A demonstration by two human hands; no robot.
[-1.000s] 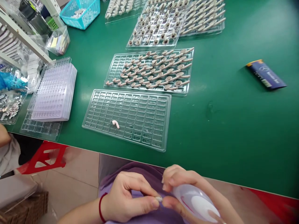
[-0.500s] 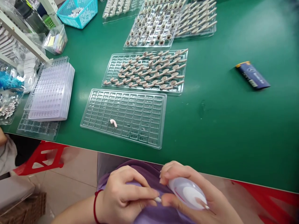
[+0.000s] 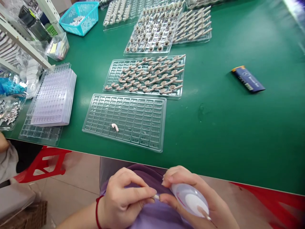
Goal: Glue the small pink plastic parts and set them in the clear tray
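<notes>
The left hand, with a red cord round its wrist, was closed in a pinch, thumb and forefinger gripping a small pale piece low in the view, over the person's purple garment and below the near edge of the tabletop. The right hand was curled around a rounded white object cupped in its palm, while its thumb and fingertip met the same small pale piece from the other side, so both hands touched it at once.

On the green tabletop just beyond the hands lay a clear tray of many small compartments, almost bare, with a single pale earbud part lying in a compartment toward its near left. Just behind it sat a second clear tray with rows of similar beige parts, and farther back more filled trays. To the left stood a stack of clear trays, and a teal basket sat at the far left. A dark blue packet lay well apart on the right. A red stool showed below the table edge.
</notes>
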